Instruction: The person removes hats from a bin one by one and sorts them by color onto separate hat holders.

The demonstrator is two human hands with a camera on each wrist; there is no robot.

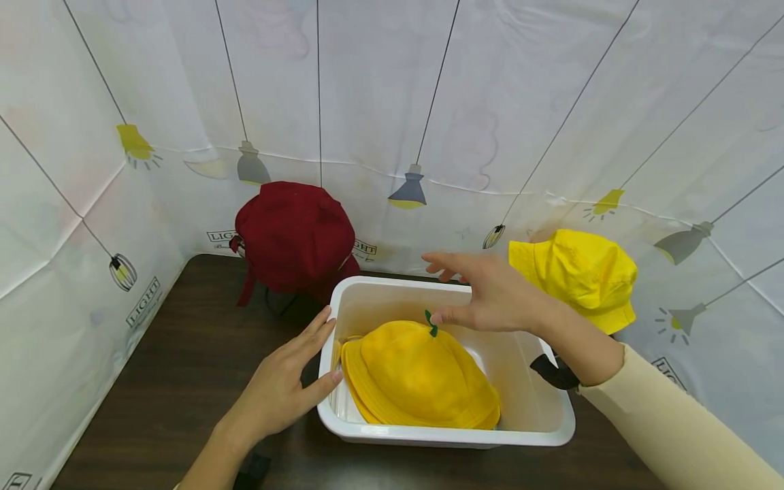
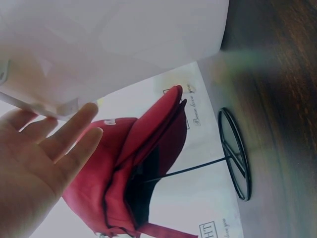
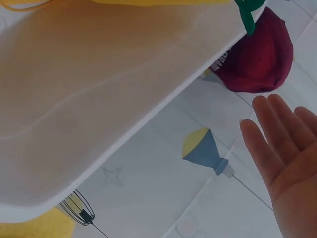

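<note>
The right hand (image 3: 297, 186), fingers extended, is well apart from the white bin (image 3: 99, 104). Across it I glimpse a strip of yellow cloth (image 3: 163, 2) and a green leaf (image 3: 246, 19); past it, a red cap (image 3: 262, 54) before a lamp-printed sheet (image 3: 153, 173).

Head view: right hand (image 1: 493, 292) hides part of white bin's (image 1: 447, 435) far rim; red cap's (image 1: 294, 238) brim partly behind bin. Left wrist view: left hand (image 2: 37, 171) and bin cropped. Right wrist view: yellow hat (image 1: 419, 374) cut at top; cap lettering partly hidden, unreadable.
</note>
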